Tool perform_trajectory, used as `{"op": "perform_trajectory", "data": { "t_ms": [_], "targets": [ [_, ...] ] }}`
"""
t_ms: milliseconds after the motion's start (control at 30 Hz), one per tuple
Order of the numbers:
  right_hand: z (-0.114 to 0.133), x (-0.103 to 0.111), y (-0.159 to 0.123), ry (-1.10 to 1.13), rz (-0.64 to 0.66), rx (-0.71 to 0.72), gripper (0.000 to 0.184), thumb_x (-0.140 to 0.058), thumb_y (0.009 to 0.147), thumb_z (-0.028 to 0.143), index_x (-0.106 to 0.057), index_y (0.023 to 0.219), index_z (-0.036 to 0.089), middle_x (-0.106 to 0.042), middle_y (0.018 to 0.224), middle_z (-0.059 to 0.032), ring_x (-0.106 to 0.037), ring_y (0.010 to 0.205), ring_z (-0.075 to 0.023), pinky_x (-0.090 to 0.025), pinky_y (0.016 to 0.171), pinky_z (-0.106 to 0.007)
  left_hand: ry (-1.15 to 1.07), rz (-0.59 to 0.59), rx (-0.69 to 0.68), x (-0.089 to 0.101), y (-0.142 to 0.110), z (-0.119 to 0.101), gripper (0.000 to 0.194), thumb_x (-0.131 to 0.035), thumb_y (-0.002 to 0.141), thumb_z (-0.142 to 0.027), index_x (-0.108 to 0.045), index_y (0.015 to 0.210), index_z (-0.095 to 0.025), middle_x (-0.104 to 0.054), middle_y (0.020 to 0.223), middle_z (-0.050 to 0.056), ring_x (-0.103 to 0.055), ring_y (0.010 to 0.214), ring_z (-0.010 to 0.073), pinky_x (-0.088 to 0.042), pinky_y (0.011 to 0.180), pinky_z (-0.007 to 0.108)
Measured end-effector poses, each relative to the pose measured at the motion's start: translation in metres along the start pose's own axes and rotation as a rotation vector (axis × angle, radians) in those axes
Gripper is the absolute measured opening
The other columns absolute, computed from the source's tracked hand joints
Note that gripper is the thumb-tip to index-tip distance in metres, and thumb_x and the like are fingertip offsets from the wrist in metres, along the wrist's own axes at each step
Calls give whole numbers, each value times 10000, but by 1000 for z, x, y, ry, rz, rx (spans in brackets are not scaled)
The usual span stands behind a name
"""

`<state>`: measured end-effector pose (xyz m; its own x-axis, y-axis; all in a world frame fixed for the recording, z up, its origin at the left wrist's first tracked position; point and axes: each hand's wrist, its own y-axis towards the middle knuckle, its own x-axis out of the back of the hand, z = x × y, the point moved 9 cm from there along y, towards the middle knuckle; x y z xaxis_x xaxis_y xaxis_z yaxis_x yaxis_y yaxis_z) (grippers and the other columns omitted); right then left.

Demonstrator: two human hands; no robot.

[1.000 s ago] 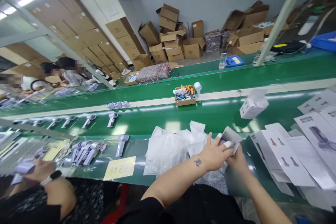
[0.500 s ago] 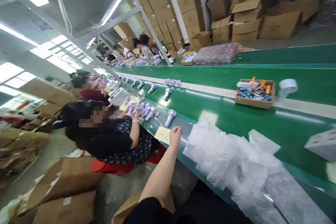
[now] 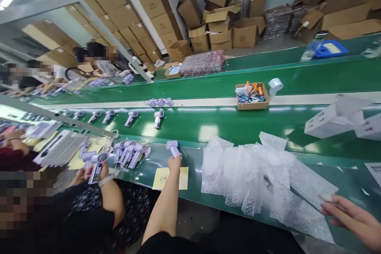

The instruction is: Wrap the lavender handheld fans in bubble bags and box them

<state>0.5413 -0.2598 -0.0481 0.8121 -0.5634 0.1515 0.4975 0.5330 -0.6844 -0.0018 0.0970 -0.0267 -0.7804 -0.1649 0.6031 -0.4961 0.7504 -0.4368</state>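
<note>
My left hand [image 3: 174, 163] reaches out to the near edge of the green bench and is closed round the handle of a lavender hand-held fan [image 3: 172, 146], whose head points away from me. Just below it lies a yellow paper note [image 3: 182, 178]. At the lower right, my right hand [image 3: 349, 216] pinches the near corner of a clear bubble-wrap bag [image 3: 300, 206] with thumb and fingers. That bag belongs to a heap of bubble-wrap bags [image 3: 253, 170] spread between my two hands.
A co-worker's hands [image 3: 99, 168] at the left hold a fan beside a cluster of lavender fans [image 3: 131, 154]. Several more fans [image 3: 132, 118] ride the green conveyor belt [image 3: 214, 125]. Farther off are a small carton of tools [image 3: 252, 97], a tape roll [image 3: 275, 85], and white product boxes [image 3: 333, 119] at right.
The view swung left, then part way back right. My left hand left the flat card, reached left and closed on the fan. My right hand reappeared at the bubble wrap.
</note>
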Motion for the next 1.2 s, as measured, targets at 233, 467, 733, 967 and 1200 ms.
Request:
{"op": "perform_trajectory", "data": {
  "t_ms": [233,467,733,967,1200],
  "targets": [
    [36,-103,-41,467,301,-47,325,-737,682,438,-627,930,259,-689,968,-37,-640,899,-205,-523,753,-312,-520,759,-2,-140,-205,-24,361,-695,678,-429,-540,836,-143,-550,667,-6,-523,492,85,-390,452,197],
    [34,-14,-15,809,16,40,324,-752,646,411,-613,876,231,-711,735,-5,-674,672,-202,-566,641,-319,-46,1541,-72,-291,-447,12,443,-594,738,-535,-530,940,-145,-567,721,21,-570,554,144,-466,508,271],
    [-14,125,-32,733,-149,5,499,-800,595,370,-584,1031,260,-710,798,3,-679,676,-194,-591,617,-276,803,1049,-883,-388,-461,22,429,-604,756,-293,-537,1112,-64,-499,1197,244,-451,1127,360,-365,935,467],
    [-30,92,-43,695,4,-137,615,-790,574,314,-535,1133,292,-689,926,-50,-675,788,-287,-556,522,-320,657,1148,-716,-394,-443,19,202,-497,831,-219,-673,911,-164,-666,883,69,-585,863,202,-439,807,323],
    [-21,89,-36,824,218,-236,384,-751,611,340,-606,959,269,-683,724,-55,-633,587,-217,-525,505,-306,162,1400,-451,-362,-433,-37,318,-592,797,-406,-626,921,-115,-581,718,19,-528,612,109,-440,618,240]
  ]
}}
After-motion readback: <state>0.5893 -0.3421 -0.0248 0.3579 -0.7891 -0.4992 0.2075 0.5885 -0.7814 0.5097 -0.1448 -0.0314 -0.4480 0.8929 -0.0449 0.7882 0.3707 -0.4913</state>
